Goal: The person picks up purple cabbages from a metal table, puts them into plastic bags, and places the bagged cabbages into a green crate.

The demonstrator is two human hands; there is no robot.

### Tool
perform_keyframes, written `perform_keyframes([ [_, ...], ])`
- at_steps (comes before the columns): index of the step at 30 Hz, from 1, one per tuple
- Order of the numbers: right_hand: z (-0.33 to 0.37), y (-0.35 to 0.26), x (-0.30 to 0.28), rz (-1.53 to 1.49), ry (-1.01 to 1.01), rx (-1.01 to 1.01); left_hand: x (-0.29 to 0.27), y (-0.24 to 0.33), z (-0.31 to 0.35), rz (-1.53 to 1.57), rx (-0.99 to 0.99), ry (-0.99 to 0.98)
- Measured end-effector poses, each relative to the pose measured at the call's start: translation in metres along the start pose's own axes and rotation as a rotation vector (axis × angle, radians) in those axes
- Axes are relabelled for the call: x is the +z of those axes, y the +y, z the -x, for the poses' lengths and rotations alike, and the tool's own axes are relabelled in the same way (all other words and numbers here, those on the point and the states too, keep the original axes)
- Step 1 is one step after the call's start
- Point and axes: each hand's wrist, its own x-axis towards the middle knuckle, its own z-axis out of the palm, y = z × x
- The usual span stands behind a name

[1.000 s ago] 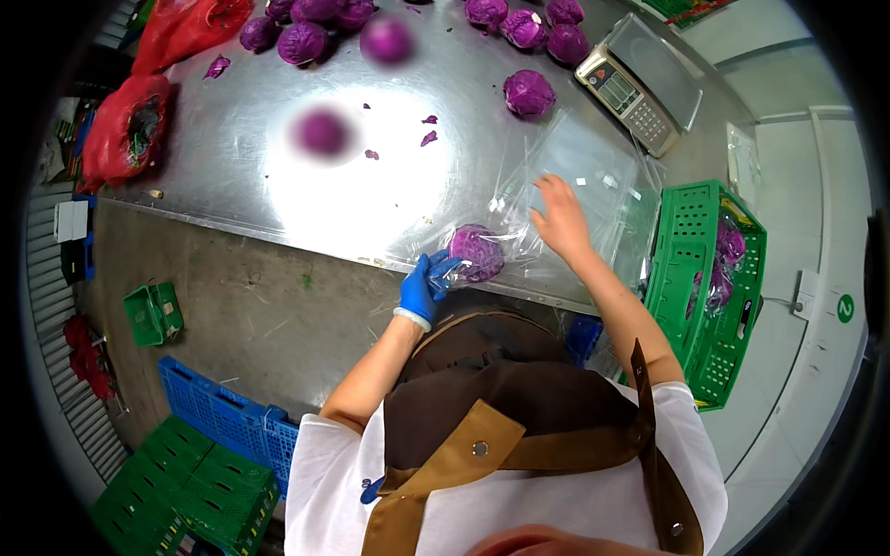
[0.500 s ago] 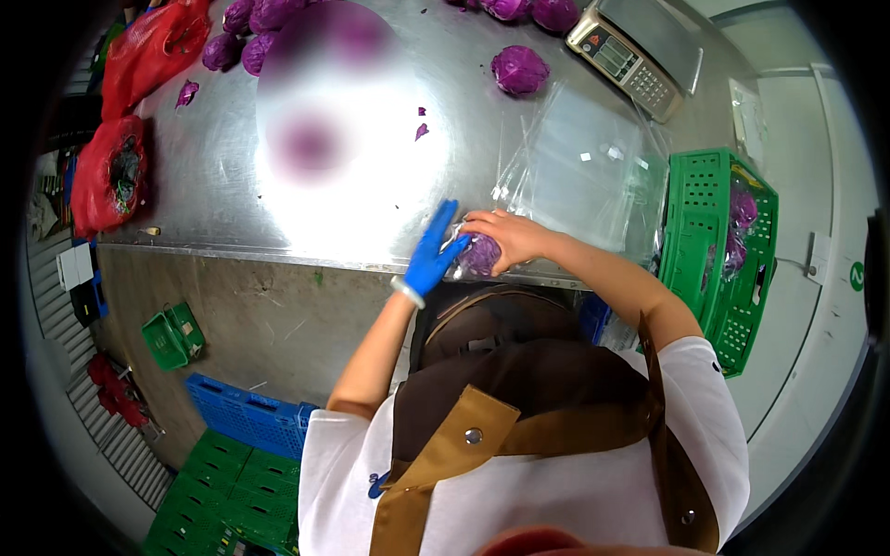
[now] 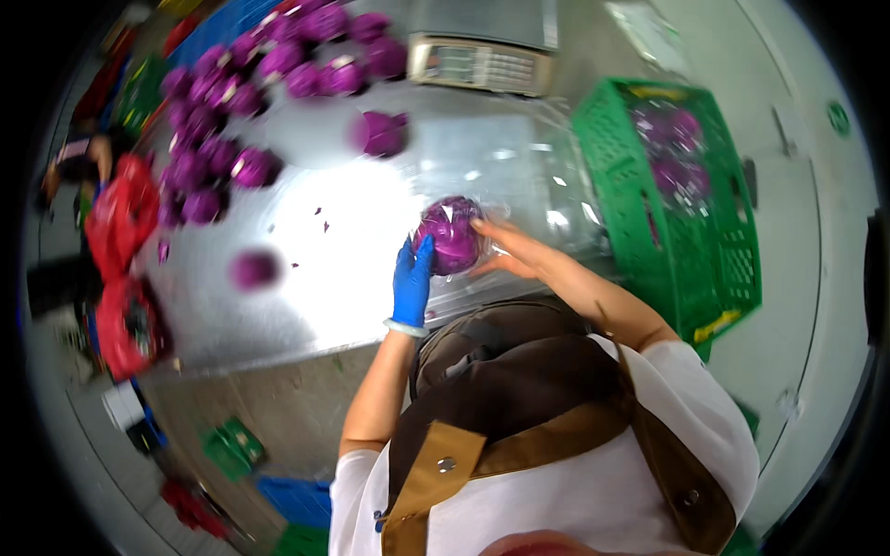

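Note:
A red cabbage (image 3: 451, 239) in clear plastic film is held between my two hands, over the near edge of the metal table. My left hand (image 3: 411, 283), in a blue glove, presses against its left side with the thumb in front. My bare right hand (image 3: 512, 250) grips it from the right, fingers curved along the film. Beyond them lies a flat stack of clear plastic bags (image 3: 501, 153). A loose red cabbage (image 3: 380, 134) sits at the left end of that stack.
Several red cabbages (image 3: 301, 79) are heaped at the far left, near red mesh sacks (image 3: 125, 208). A weighing scale (image 3: 484, 67) stands at the back. To the right, a green crate (image 3: 616, 176) holds bagged cabbages (image 3: 681, 171). On the floor is a small green basket (image 3: 234, 447).
My head view has shifted, bringing the cabbage heap and more of the green crate into sight. Both hands have turned the wrapped cabbage, which now shows more fully between them.

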Motion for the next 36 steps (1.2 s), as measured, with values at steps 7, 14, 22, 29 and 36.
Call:
perform_keyframes([
  [7,0.101,-0.069,-0.203,-0.632,-0.126,-0.557,0.143,0.082,0.048,-0.141,0.503,-0.698],
  [14,0.253,-0.055,-0.379,0.044,0.61,-1.024,0.099,-0.026,-0.012,-0.302,0.082,-0.383],
  [22,0.223,0.046,-0.454,-0.307,0.629,-0.762,0.048,-0.066,-0.045,-0.492,0.113,-0.15],
  [29,0.247,0.007,-0.479,0.396,0.795,-0.242,0.035,-0.056,-0.086,-0.92,0.51,-0.162],
  [36,0.21,-0.108,-0.305,1.568,1.444,-0.682,0.003,-0.137,-0.105,-0.556,0.309,-0.302],
])
